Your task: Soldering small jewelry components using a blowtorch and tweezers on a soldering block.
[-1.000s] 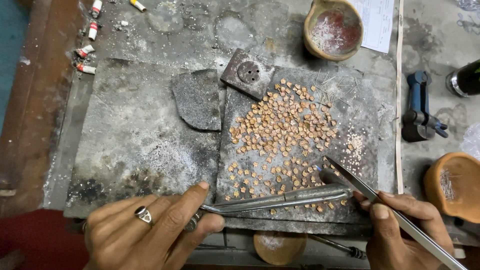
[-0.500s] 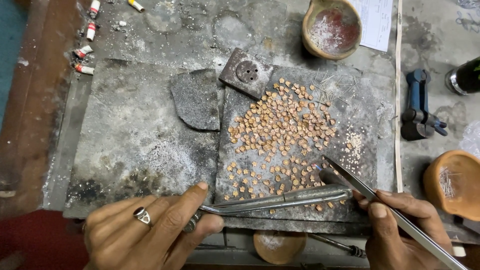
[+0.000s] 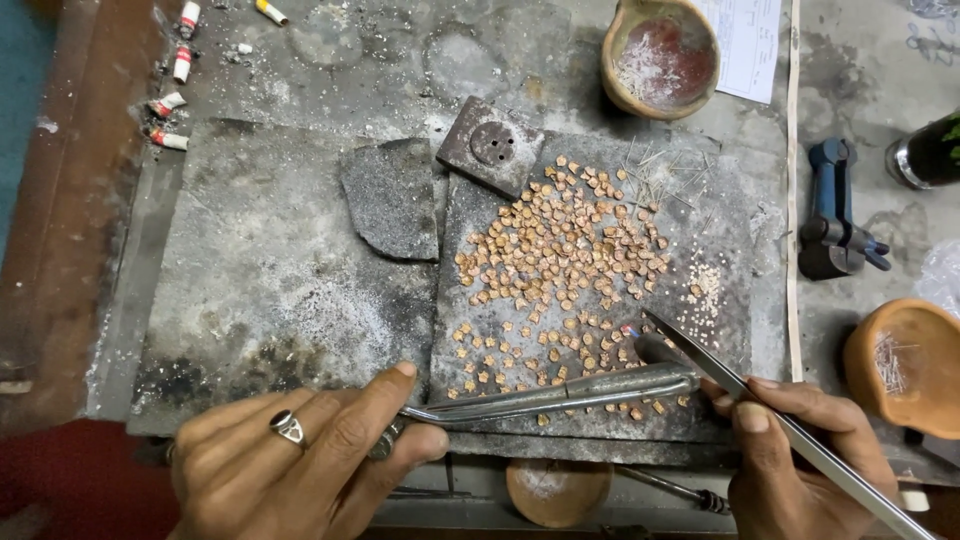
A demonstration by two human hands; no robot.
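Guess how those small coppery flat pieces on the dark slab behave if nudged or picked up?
The small coppery flat pieces look thin and light, so they would likely slide and scatter, not roll. Probably fiddly barehanded: the right hand holds long metal tweezers tipped near them on the dark slab.

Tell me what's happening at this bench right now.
A person works over a dark slab strewn with small copper-coloured pieces. The left hand, wearing a ring, holds a slim metal torch pipe laid across the slab's near edge. The right hand holds long tweezers, tips at the pieces' lower right edge. Clay bowls, a small square block and a blue tool sit around.
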